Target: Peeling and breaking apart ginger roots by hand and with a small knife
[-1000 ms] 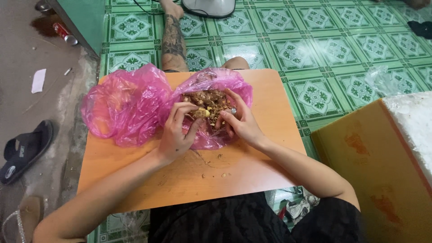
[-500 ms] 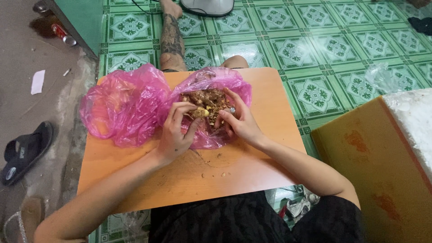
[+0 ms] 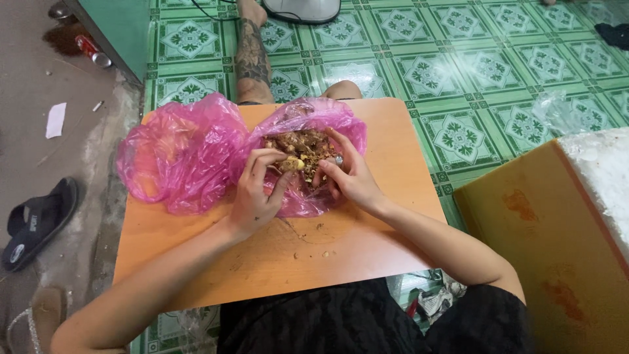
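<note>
Pinching a small yellowish piece [image 3: 293, 164] in our left hand [image 3: 257, 190] above the open pink bag [image 3: 308, 157], we curl our right hand [image 3: 347, 176] just right of it, fingertips touching the brown heap [image 3: 303, 145].

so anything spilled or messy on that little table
Yes: small brown crumbs lie scattered on the bare orange table, just below the pink bag that the left hand and right hand pick at.
</note>
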